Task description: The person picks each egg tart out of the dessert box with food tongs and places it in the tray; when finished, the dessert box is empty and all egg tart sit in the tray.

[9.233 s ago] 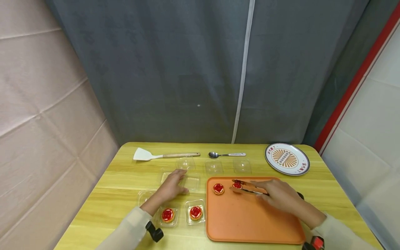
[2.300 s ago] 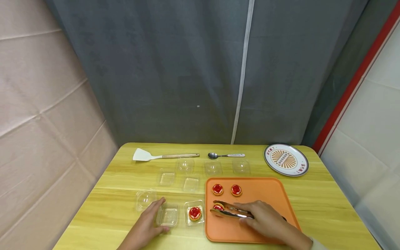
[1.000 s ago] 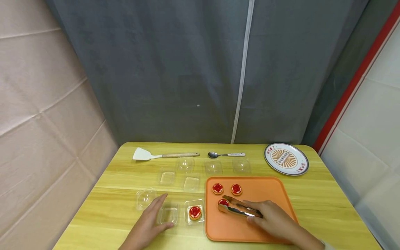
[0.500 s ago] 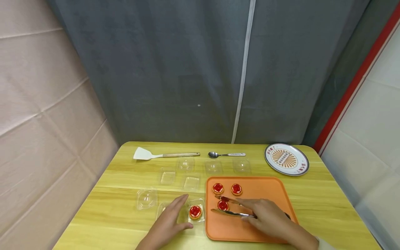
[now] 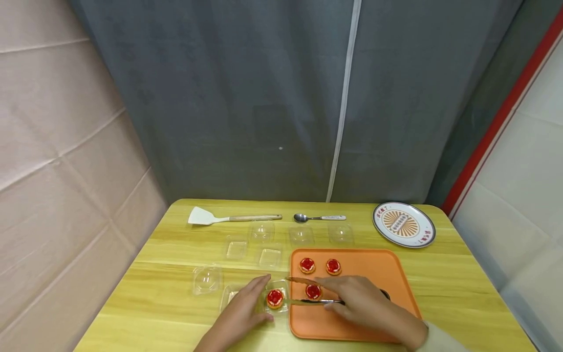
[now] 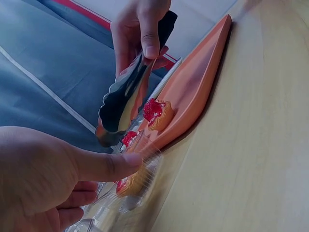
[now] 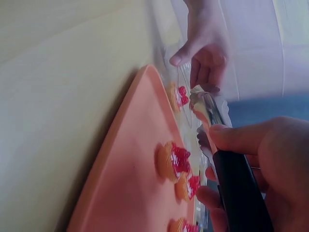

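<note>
A red-topped tart (image 5: 275, 298) sits in a clear plastic box (image 5: 281, 284) left of the orange tray (image 5: 356, 322). My left hand (image 5: 239, 313) is at the box's left side, its thumb and fingers spread about it; the thumb looks straight in the left wrist view. My right hand (image 5: 358, 298) holds metal tongs (image 7: 210, 108) with black handles. Their jaws are apart, reaching past the tray's left edge toward the boxed tart, with nothing pinched. Three tarts lie on the tray: a near one (image 5: 313, 292) below the tongs, and two behind (image 5: 307, 265). My left hand partly hides another clear box (image 5: 228, 295).
A clear domed lid (image 5: 206, 280) lies at the left. Several clear box pieces (image 5: 270, 255) stand farther back. Along the rear are a white spatula (image 5: 202, 216), a spoon (image 5: 301, 218) and a patterned plate (image 5: 403, 225). A grey curtain (image 5: 220, 122) hangs behind the table.
One tart has gone from the left box to the tray since the oldest frame. Lately the tongs let go of it and moved left; my left hand moved right to the other box.
</note>
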Available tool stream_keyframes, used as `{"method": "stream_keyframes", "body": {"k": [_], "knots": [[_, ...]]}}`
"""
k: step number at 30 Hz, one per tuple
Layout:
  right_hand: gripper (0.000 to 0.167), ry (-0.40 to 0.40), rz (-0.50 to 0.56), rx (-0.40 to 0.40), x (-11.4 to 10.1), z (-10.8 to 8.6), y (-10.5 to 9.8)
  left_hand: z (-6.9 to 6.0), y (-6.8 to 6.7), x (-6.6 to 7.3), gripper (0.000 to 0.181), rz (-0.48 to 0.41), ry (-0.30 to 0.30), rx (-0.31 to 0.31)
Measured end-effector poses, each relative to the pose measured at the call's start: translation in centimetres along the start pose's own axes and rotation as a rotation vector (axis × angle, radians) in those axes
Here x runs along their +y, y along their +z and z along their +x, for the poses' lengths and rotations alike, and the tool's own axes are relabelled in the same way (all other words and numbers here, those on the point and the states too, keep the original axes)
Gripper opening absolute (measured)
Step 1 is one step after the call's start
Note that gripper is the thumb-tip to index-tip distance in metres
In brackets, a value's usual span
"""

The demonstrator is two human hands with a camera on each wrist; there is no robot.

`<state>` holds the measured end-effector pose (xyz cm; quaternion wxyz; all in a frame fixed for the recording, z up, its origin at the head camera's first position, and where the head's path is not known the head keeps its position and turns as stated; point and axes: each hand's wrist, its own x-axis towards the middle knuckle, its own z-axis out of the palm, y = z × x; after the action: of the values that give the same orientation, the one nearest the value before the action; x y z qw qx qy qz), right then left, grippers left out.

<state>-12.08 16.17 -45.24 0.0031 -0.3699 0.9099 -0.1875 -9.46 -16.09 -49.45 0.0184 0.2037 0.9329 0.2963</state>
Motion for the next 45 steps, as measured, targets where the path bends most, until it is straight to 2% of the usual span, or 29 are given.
{"method": "stream_keyframes", "body": {"k": [3,8,20,31,45], "knots": [[0.052,-0.044,-0.037,-0.009,-0.6,0.8,0.1,0.1,0.0,0.0,0.094,0.004,0.004,0.002],[0.048,-0.076,-0.059,-0.044,-1.3,2.0,0.1,0.3,0.1,-0.1,0.095,-0.007,-0.013,-0.001],[0.043,-0.067,-0.062,-0.144,-2.7,4.4,0.1,0.5,0.0,0.0,0.096,-0.041,-0.056,-0.001],[0.039,-0.082,-0.114,-0.12,-2.9,5.3,0.3,0.6,-0.2,0.0,0.096,-0.036,-0.076,-0.008],[0.038,-0.11,-0.159,-0.113,-2.9,5.5,0.5,0.7,-0.1,-0.3,0.096,-0.016,-0.064,0.001]]}}
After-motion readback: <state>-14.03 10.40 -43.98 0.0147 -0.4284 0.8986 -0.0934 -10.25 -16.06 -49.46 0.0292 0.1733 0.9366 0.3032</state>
